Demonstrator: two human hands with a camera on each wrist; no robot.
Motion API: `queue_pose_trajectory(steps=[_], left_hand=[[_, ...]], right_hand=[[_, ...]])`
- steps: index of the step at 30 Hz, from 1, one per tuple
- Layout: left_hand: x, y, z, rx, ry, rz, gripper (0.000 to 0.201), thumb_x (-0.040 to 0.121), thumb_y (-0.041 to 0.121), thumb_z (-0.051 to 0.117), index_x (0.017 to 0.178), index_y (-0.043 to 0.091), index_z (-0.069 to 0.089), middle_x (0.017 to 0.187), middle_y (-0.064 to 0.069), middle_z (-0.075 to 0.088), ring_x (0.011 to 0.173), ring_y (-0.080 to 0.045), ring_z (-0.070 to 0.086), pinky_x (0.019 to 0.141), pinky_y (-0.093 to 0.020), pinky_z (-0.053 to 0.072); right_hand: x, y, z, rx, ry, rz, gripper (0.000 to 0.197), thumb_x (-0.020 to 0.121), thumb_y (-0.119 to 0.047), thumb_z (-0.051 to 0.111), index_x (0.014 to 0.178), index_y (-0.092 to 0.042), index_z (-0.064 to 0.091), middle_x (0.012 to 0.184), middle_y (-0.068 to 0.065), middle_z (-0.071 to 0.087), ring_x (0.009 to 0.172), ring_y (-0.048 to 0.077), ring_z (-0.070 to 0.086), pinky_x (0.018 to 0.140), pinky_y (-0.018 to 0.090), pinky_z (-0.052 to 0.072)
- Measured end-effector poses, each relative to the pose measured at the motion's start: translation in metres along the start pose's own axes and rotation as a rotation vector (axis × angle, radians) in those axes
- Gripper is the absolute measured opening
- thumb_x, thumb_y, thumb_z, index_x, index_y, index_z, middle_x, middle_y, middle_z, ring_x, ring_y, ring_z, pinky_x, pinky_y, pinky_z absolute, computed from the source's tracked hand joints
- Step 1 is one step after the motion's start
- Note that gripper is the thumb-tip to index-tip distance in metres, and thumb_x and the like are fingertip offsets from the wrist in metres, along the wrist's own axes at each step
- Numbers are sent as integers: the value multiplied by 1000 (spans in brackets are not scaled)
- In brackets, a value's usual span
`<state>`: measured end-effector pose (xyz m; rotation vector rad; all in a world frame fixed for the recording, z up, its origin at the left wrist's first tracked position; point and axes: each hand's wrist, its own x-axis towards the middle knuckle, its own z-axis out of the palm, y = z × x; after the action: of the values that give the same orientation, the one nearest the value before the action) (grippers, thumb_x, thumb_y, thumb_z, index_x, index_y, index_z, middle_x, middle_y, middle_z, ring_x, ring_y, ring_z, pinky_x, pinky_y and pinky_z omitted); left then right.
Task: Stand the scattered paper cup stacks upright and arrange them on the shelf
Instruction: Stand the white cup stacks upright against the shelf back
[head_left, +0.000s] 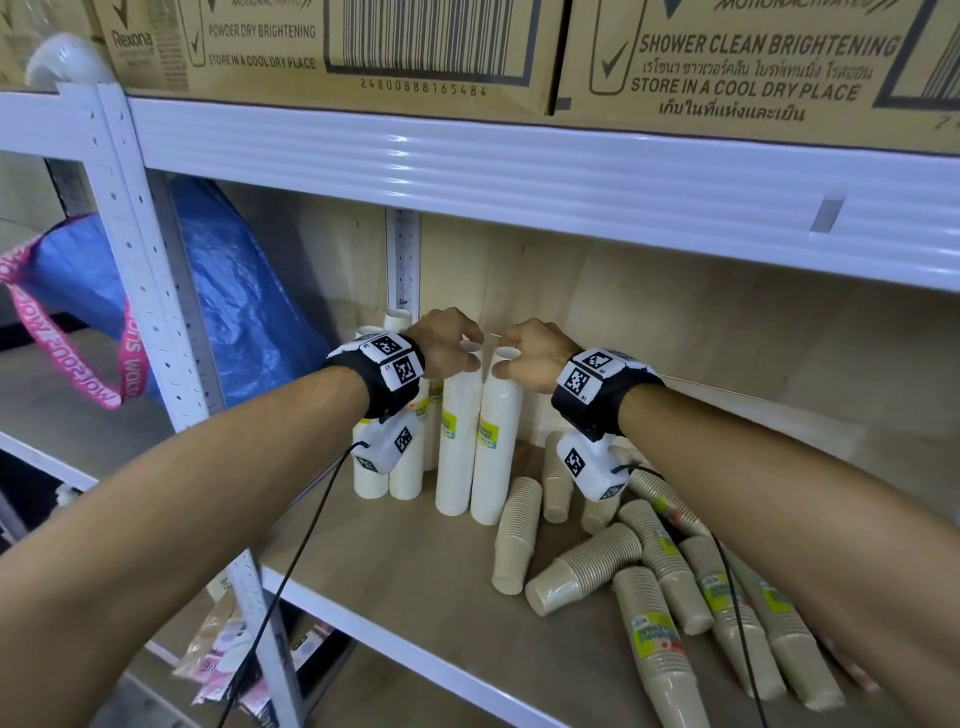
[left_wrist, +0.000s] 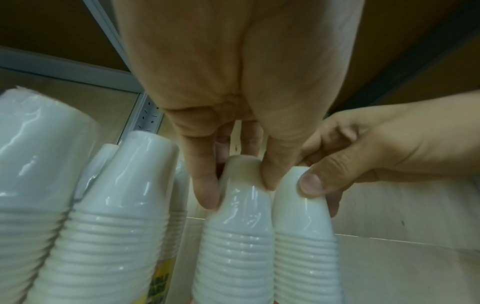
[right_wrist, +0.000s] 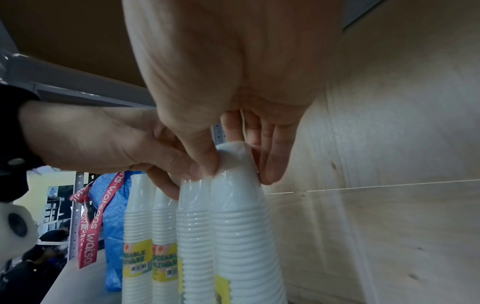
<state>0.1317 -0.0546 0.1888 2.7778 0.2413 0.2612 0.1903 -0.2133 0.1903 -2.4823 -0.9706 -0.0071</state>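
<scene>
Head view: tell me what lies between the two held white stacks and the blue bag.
More upright white stacks stand there, partly hidden behind the left hand and wrist. The head view shows it; the right wrist view too, with two labelled stacks before the blue bag.

Right hand (right_wrist: 233, 82) pinching top of white cup stack (right_wrist: 241, 226), left hand (right_wrist: 103, 139) gripping neighbouring stack (right_wrist: 194, 226), blue bag (right_wrist: 114, 226) behind.

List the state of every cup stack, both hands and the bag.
Left hand: grips the top of one white stack.
Right hand: grips the top of the neighbouring white stack.
Two held white stacks: upright, side by side, wrapped.
Other white stacks: upright at the rear left.
Brown stacks: mostly lying scattered on the shelf; some at the back look upright.
Blue bag: slumped left of the shelf post.
</scene>
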Motion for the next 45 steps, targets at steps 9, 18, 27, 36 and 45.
queue_pose_trajectory(steps=[9, 18, 27, 36, 45], left_hand=[[-3, -1, -2, 4, -31, 38, 49, 87, 26, 65, 135, 19, 57, 141, -3, 53, 125, -25, 51, 101, -38, 46], [-5, -6, -2, 0, 8, 27, 42, 85, 34, 69, 123, 17, 65, 126, -3, 61, 105, -20, 57, 81, -29, 46], [-9, -1, -3, 18, -15, 75, 40, 88, 25, 66, 128, 19, 62, 135, -3, 58, 118, -23, 55, 95, -34, 48], [-13, -2, -6, -23, -14, 67, 45, 88, 30, 66, 132, 20, 59, 136, -4, 57, 115, -22, 57, 91, -33, 48], [-15, 1, -12, -20, -41, 77, 38, 86, 22, 69, 123, 17, 64, 126, -5, 61, 109, -22, 58, 87, -33, 50]], right_hand=[[-3, -3, -3, -16, 21, 8, 40, 79, -34, 73, 107, -7, 64, 100, 8, 63, 93, 27, 62, 76, 33, 51], [-6, -8, -5, -47, -38, -29, 28, 82, -20, 67, 108, -11, 65, 105, 6, 63, 95, 24, 60, 75, 29, 48], [-4, -8, -3, -37, 7, 20, 41, 80, -33, 72, 114, -13, 62, 104, 3, 59, 95, 21, 59, 71, 28, 45], [-6, -8, -4, -18, -2, 28, 40, 80, -33, 71, 115, -15, 63, 109, 1, 59, 92, 19, 55, 75, 28, 45], [-6, -13, -8, -41, -55, 10, 40, 83, -24, 70, 121, -12, 63, 121, 7, 60, 97, 20, 56, 81, 28, 47]])
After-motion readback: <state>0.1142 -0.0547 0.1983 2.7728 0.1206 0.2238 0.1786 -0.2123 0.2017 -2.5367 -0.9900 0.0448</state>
